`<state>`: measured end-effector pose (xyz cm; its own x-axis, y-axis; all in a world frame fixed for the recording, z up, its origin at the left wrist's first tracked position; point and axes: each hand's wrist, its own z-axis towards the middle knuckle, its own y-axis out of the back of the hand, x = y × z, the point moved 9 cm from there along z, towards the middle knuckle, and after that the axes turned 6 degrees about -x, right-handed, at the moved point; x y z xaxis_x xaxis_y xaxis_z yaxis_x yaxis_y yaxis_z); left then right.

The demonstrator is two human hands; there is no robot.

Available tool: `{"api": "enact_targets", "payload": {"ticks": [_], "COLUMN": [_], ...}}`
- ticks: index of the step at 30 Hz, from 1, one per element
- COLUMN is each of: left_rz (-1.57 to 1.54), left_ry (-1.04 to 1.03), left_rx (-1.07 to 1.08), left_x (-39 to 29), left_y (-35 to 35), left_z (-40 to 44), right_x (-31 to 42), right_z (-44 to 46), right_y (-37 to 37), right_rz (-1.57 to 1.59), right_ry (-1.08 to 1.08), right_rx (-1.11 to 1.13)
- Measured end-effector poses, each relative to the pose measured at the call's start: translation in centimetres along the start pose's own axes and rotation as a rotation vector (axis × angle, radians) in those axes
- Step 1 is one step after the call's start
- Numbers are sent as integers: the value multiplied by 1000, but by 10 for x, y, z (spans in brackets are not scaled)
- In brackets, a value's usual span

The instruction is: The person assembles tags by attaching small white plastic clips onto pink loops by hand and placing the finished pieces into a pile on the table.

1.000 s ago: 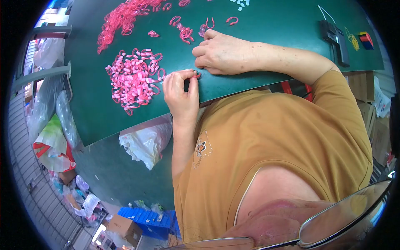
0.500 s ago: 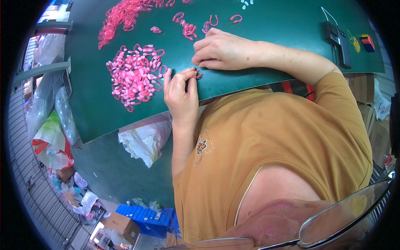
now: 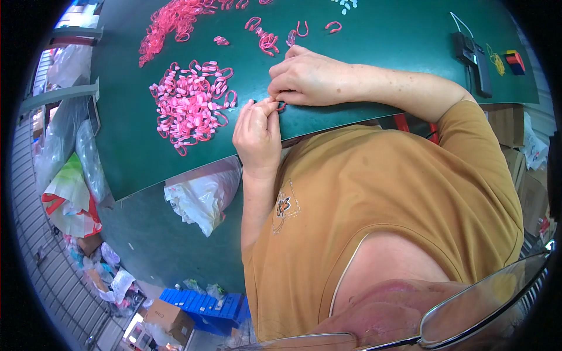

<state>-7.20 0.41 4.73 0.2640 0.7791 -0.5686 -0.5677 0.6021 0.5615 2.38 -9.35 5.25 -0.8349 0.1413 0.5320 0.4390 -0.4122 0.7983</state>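
My left hand [image 3: 257,137] is pinched at the table's near edge around a small red curved loop [image 3: 281,107]. My right hand [image 3: 313,76] reaches in from the right, its thumb and fingertips closed against the left fingertips at the same piece. Fingers hide most of that loop and whatever the right fingertips grip. Left of my hands lies a heap of pink U-shaped loops with pale pink tips [image 3: 190,105]. Several more pink loops [image 3: 267,44] and a clear pinkish piece [image 3: 291,37] lie just beyond my right hand.
A larger pile of pink pieces [image 3: 175,23] lies at the far left of the green table [image 3: 386,29]. Small white pieces [image 3: 345,6] are at the top. A black device [image 3: 473,61] stands at right. A white plastic bag [image 3: 205,196] hangs below the table edge.
My right hand has moved slightly down and toward my left hand, so their fingertips now meet at the red loop. The left hand has shifted a little.
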Motion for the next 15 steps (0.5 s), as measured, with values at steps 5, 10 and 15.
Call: {"api": "enact_targets", "payload": {"ticks": [5,10,15], "left_rz": [22,-21,-3], "left_ry": [4,30,4], "left_rx": [30,-23,-4], "left_x": [-2,-1,3], "left_y": [1,4,4], "left_z": [0,-2,-4], "right_x": [3,2,-13], "right_z": [-1,0,2], "right_y": [-4,-12,-8], "right_rz": [-29,-31,174], "right_ry": [-22,-37,-84], "right_rx": [34,51,107]}}
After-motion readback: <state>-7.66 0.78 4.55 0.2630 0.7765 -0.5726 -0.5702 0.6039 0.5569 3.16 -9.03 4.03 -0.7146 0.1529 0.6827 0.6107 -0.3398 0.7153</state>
